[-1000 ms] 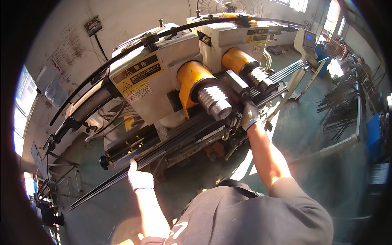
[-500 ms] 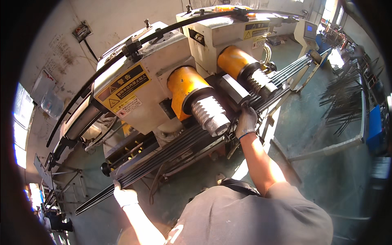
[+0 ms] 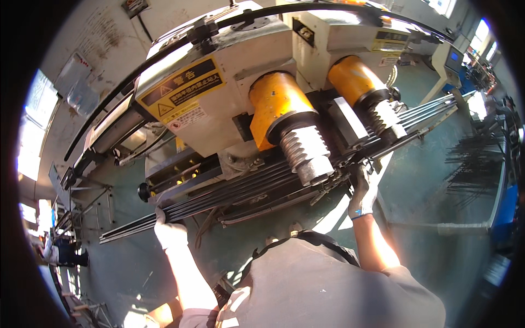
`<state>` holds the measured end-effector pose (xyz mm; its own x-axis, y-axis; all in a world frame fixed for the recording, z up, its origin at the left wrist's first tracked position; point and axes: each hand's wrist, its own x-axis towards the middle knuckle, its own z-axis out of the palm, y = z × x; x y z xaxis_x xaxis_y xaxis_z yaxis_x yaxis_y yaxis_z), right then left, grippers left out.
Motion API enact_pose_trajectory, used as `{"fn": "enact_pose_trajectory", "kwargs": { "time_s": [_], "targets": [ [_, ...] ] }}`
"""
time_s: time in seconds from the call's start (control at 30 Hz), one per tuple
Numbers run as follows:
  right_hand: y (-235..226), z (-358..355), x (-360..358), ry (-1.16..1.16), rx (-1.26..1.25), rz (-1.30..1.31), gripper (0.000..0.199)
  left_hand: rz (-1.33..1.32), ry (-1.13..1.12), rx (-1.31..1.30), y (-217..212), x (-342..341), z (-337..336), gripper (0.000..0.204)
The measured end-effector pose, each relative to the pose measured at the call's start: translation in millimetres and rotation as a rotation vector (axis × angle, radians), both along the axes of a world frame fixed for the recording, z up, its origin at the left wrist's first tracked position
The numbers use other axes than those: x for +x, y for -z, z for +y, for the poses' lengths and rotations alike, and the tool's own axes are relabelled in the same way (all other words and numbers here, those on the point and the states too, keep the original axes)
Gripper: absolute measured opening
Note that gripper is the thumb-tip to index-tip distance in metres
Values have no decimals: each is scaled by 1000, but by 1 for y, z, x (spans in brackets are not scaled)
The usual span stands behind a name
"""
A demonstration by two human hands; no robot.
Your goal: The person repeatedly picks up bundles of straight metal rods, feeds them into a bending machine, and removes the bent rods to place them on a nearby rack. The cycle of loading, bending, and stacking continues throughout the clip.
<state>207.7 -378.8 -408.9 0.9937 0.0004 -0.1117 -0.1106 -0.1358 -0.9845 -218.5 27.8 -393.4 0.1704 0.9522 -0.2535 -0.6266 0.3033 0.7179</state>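
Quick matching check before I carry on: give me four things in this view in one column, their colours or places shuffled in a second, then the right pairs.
1. long dark metal rods
2. big cylinder housing
3. ribbed metal roller
4. left hand in a white glove

a. silver-grey, below the cylinder
b. yellow-orange
c. lying across the machine front
d. gripping the rods' left end

Pairs: 1-c, 2-b, 3-a, 4-d

Single head-worn fisheye view, looking steeply down and forward over the person's own shoulders, close to the machine (image 3: 229,104), rim bending straight edges; no second view shares the scene.
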Motion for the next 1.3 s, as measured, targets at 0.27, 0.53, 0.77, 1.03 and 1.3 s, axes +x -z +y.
{"fn": "enact_pose_trajectory", "kwargs": {
  "time_s": [0.27,0.53,0.77,1.03,1.3],
  "targets": [
    [76,-31,-11,-136,286,220,44,1,11,-168,-34,83,-70,31],
    [156,-31,-16,-351,-12,133,28,-239,203,-261,-40,88,-87,36],
    [193,-74,-74,-556,-342,219,27,-169,-177,-166,-49,-41,-3,32],
    [209,-62,-178,-216,-335,502,21,-147,-316,-76,-30,-264,154,49],
    [252,-76,-232,-269,76,694,26,28,-273,15,-33,-345,224,23]
  ]
}}
